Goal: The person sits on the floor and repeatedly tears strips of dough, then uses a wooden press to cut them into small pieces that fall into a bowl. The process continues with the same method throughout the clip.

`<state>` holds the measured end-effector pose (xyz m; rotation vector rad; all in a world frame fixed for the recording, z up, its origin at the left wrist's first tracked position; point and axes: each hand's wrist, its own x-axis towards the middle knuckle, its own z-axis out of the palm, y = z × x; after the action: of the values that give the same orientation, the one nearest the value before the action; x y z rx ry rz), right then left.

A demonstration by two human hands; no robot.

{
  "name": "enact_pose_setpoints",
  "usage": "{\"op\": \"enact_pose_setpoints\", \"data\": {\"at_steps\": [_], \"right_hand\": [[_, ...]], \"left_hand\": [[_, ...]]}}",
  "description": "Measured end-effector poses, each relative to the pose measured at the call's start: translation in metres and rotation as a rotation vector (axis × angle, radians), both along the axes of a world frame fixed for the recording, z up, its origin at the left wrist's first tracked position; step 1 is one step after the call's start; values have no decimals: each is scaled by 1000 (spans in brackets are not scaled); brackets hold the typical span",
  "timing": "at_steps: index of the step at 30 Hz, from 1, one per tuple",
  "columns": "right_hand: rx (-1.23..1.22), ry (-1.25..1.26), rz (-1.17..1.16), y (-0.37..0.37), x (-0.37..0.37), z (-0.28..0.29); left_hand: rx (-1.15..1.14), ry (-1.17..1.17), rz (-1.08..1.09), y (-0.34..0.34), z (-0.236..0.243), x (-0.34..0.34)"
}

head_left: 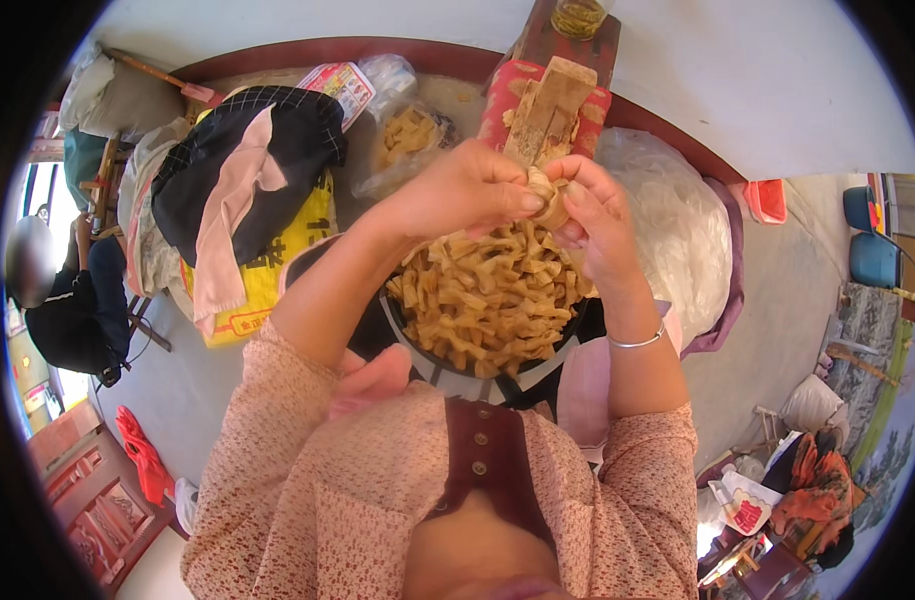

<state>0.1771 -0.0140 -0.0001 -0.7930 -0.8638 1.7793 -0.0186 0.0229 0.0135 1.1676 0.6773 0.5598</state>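
Above a heap of tan tofu-skin knots (488, 295), my two hands meet at a folded tan tofu-skin knot (548, 200). My left hand (466, 188) pinches it from the left between thumb and fingertips. From the right, my right hand (603, 212) grips the same piece, fingers curled and thumb pressed on it; a silvery bangle circles that wrist. Directly below, the heap fills a round, dark-rimmed container. Just beyond my fingers a wooden block (553, 108) rests on a red patterned cloth (503, 98), with tan pieces beside it. My fingers partly cover the knot's form.
A jar of yellowish liquid (579, 17) stands on a dark red bench (605, 55). To the left lie a black cloth (203, 190), a pink cloth (240, 205) and a clear bag (406, 140). A large plastic sack (678, 235) is at right. A person (73, 310) sits far left.
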Motion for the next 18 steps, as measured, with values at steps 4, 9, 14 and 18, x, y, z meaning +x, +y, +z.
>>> {"op": "enact_pose_setpoints", "data": {"at_steps": [4, 9, 14, 18], "right_hand": [[174, -211, 9, -4, 24, 11], [253, -325, -30, -8, 40, 7], [106, -378, -103, -10, 30, -8], [183, -512, -35, -12, 18, -14]], "left_hand": [[-327, -376, -40, -4, 4, -14], [-192, -306, -144, -4, -1, -20], [644, 447, -39, 7, -1, -24], [1087, 545, 21, -16, -6, 2]]}}
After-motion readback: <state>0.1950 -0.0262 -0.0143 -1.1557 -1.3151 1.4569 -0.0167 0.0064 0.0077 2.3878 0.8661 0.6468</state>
